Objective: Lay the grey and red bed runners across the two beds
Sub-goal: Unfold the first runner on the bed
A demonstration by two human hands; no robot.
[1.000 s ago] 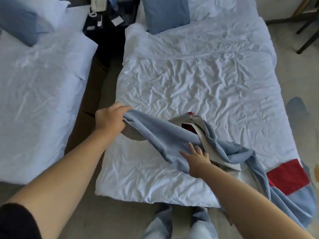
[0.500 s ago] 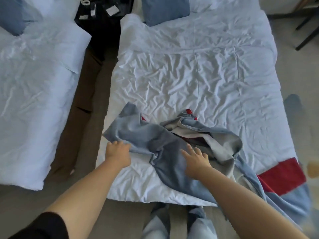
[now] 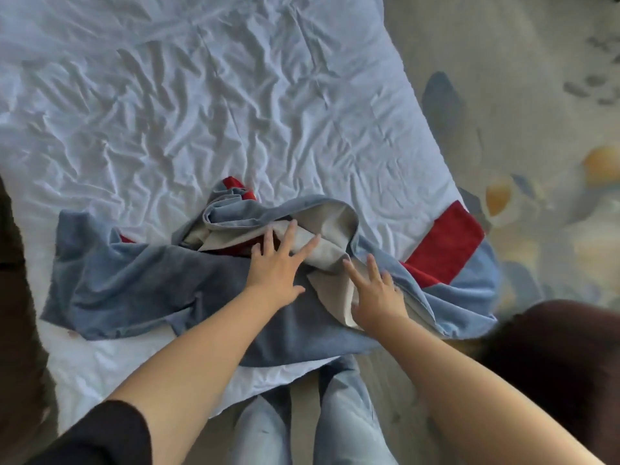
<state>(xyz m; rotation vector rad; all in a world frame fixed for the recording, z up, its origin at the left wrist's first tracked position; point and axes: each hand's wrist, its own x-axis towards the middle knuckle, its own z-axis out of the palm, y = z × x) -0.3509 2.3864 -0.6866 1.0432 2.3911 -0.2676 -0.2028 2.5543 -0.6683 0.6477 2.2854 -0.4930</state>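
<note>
Head cam is showing the left hand (image 3: pixel 276 270) letting go of the runner's (image 3: pixel 141 280) corner and coming in beside the right hand (image 3: pixel 379 297); both are lying flat, fingers spread, gripping nothing; runner's sitting bunched at the foot of the bed (image 3: pixel 235 95), so it's looking like untangling comes before spreading.

Pretty bright, soft daylight with a cool bluish cast, and the creases in the sheet (image 3: pixel 201 105) throw little shadows that run diagonally. No real glare, but the whole shot's a bit soft, and the carpet (image 3: pixel 536 162) on the right is smeared and blurry. Wide-angle warp bends the bed edge near the borders, and the dark blobs at the left and lower right are totally out of focus.
</note>
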